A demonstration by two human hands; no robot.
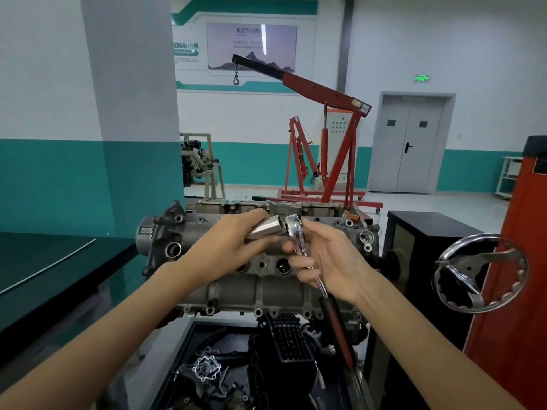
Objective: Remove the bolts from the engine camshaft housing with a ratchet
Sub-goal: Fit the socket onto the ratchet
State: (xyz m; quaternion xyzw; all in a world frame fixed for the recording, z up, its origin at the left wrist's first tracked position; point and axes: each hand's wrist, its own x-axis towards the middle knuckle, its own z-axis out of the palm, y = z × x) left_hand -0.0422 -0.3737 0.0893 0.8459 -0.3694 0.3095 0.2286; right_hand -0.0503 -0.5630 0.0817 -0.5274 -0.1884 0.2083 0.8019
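Note:
The grey camshaft housing [236, 291] lies across an engine stand below my hands. My right hand [325, 255] grips the chrome ratchet [294, 232] by its shaft just under the head; its black and red handle [337, 327] hangs down toward me. My left hand [233, 241] holds a large silver socket [266, 230] whose end meets the ratchet head. Both hands are raised above the housing, apart from it. Bolt holes and flange bolts [258, 312] show along the housing's near edge.
A black tray [204, 377] of loose engine parts sits under the engine. A dark bench [44, 267] is at left, a chrome handwheel [479, 273] and black cabinet [414, 241] at right, beside an orange panel [521, 261]. A red engine hoist [322, 149] stands behind.

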